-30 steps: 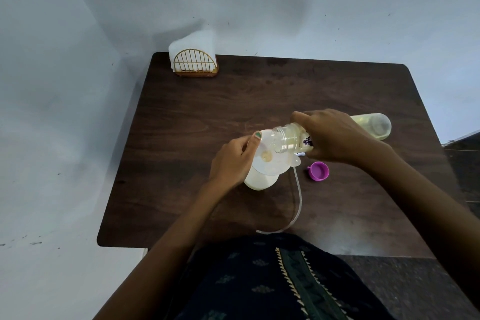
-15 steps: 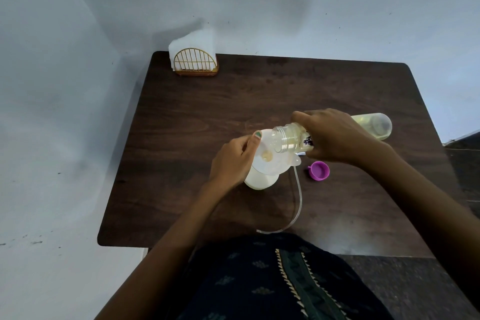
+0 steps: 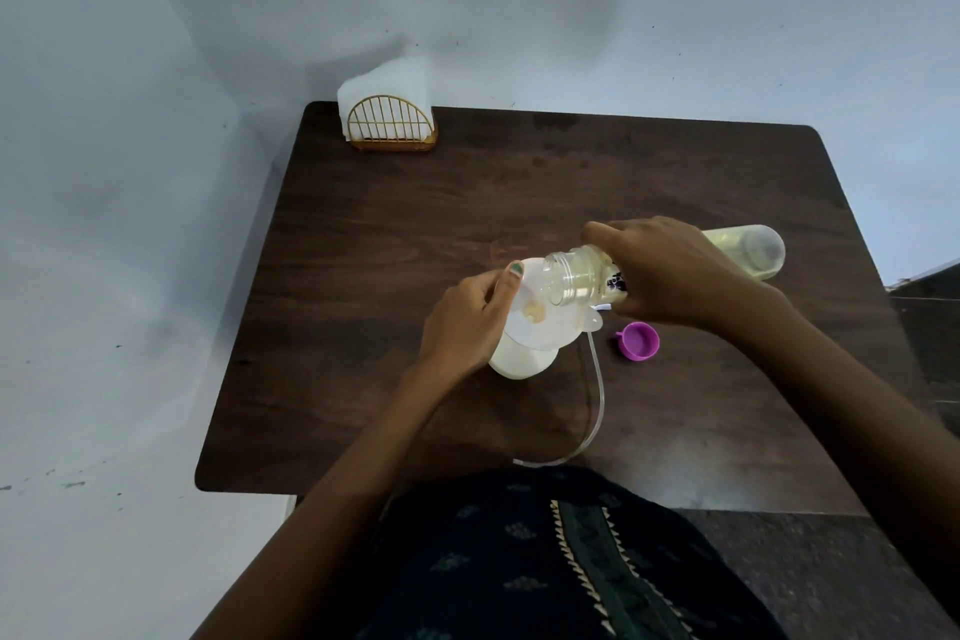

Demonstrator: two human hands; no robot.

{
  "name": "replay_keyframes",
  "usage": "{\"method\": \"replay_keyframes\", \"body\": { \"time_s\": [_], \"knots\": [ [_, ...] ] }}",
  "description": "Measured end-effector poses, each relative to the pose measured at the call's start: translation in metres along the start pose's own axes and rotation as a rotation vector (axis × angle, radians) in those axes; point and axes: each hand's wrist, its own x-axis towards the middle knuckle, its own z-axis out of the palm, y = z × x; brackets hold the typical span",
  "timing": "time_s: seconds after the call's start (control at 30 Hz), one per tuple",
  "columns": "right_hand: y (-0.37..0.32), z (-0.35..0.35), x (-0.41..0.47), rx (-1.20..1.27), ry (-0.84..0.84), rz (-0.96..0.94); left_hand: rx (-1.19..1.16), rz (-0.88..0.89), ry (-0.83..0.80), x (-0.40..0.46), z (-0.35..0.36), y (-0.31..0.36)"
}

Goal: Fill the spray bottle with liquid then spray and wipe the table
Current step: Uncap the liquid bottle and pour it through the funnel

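Observation:
A white spray bottle (image 3: 522, 363) stands on the dark wooden table (image 3: 395, 234) with a translucent funnel (image 3: 545, 322) set in its neck. My left hand (image 3: 467, 317) grips the funnel's left rim and the bottle beneath it. My right hand (image 3: 670, 270) holds a clear liquid bottle (image 3: 582, 276) tilted almost flat, its open mouth over the funnel. Yellowish liquid sits at the funnel's hole. The bottle's far end (image 3: 753, 252) sticks out past my right hand. A clear dip tube (image 3: 597, 400) curves across the table toward me; the sprayer head is mostly hidden.
A purple cap (image 3: 640, 340) lies on the table right of the spray bottle. A gold wire holder with white napkins (image 3: 389, 117) stands at the far left corner against the wall. Walls close off the back and left of the table.
Almost nothing has moved. Both hands keep the same hold, and the clear bottle stays tilted over the funnel.

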Motion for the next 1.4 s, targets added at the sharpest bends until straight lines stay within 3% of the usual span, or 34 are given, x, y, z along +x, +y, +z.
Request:
{"method": "replay_keyframes", "body": {
  "time_s": [1.4],
  "knots": [
    [-0.0018,-0.0026,-0.0003,-0.027,0.024,-0.028,0.034,0.010,-0.021,0.0012,0.0004,-0.0013]
  ]
}}
